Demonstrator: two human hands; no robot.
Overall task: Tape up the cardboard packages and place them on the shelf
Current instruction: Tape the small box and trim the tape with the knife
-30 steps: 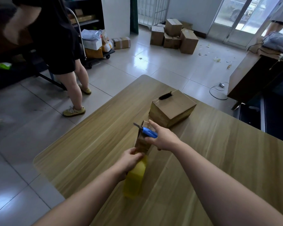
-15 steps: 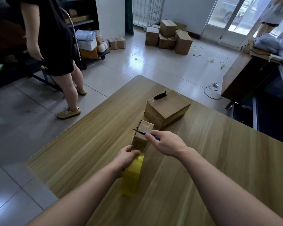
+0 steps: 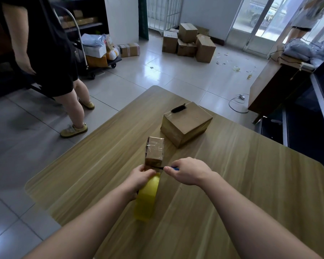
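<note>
The right grip (image 3: pixel 190 171) is closed round a blue-handled cutter (image 3: pixel 173 167). Its blade points left at the near foot of the small box (image 3: pixel 154 150). The left grip (image 3: pixel 140 179) clasps the yellow tape roll (image 3: pixel 148 199), which stands on edge just near of that box. The blade sits in the short gap between roll and box.

Change: a second ago the cutter was up at the top of the box with the right hand over it. It has since come down and nearer, to the box's near lower edge. Glossy tape shows across the box top.

Judgement: the strip is laid and the cut is the step in hand. Once it is severed, the loose end will want pressing flat.

The small box stands on the worktop (image 3: pixel 251 184), about centre. A larger box (image 3: pixel 187 124) sits just beyond it to the far right, with a black item (image 3: pixel 179 108) on its far top edge. Neither box is on the shelf (image 3: pixel 82 25), which is far left and well apart. Shelving is not yet begun.
</note>
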